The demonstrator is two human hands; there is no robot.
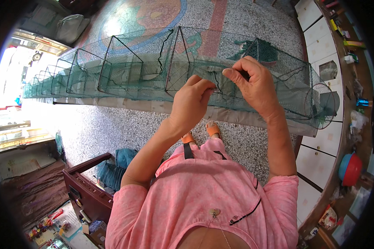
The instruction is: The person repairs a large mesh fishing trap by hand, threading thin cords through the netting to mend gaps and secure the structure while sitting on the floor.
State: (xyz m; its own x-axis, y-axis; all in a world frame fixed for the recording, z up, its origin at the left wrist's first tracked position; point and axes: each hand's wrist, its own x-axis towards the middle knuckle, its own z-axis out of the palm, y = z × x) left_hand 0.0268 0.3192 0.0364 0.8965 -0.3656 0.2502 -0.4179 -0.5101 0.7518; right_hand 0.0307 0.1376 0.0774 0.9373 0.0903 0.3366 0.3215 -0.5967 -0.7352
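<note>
A long, collapsible fishing net trap (133, 74) of green mesh on dark square frames stretches across in front of me. My left hand (190, 99) is closed in a pinch over its near side, with something small and thin at the fingertips that I cannot make out. Higher and to the right, my right hand (255, 85) also pinches, thumb against curled fingers, close to the green mesh. What lies in that pinch is hidden. Between the hands, a dark cord (217, 81) hangs on the netting. Another dark wavy cord (165, 45) runs down the mesh farther left.
The trap rests along a low, long grey-covered bench (237, 116). Bunched green netting (264, 52) lies beyond it. White cabinets (318, 159) line the right, with a red and blue bowl (351, 169) on top. A dark red wooden chair (85, 186) stands at lower left.
</note>
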